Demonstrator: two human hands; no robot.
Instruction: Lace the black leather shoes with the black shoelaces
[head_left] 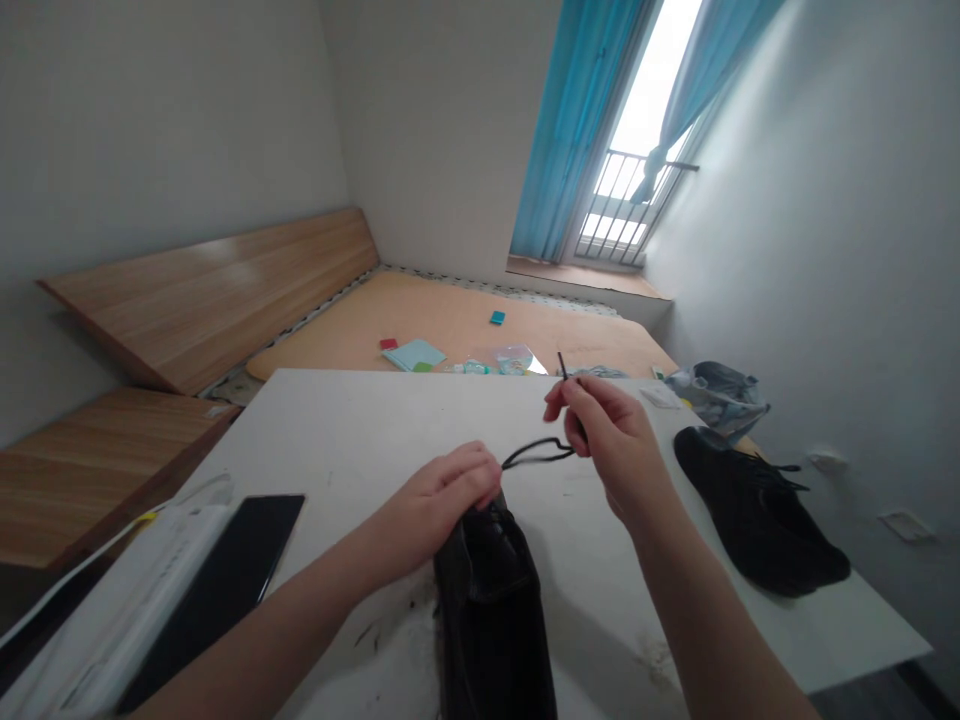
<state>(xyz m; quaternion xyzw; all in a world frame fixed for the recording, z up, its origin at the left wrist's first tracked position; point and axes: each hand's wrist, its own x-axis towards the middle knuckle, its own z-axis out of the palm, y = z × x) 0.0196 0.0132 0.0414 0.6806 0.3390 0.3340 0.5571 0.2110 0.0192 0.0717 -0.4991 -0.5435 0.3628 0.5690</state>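
A black shoe (491, 600) lies on the white table (360, 420) right in front of me, toe toward me. My left hand (446, 495) is closed over the shoe's top near the lace holes. My right hand (607, 435) is raised just beyond it and pinches a black shoelace (536, 452). The lace runs in a loop from the shoe to my fingers, and its tip sticks up above them. A second black shoe (757, 510) lies flat on the table to the right, apart from both hands.
A black phone (225, 580) and a white power strip (142, 590) with its cable lie at the table's left. A grey plastic bag (716, 395) sits at the far right corner. Beyond the table is a wooden bed platform (450, 325) with small coloured items.
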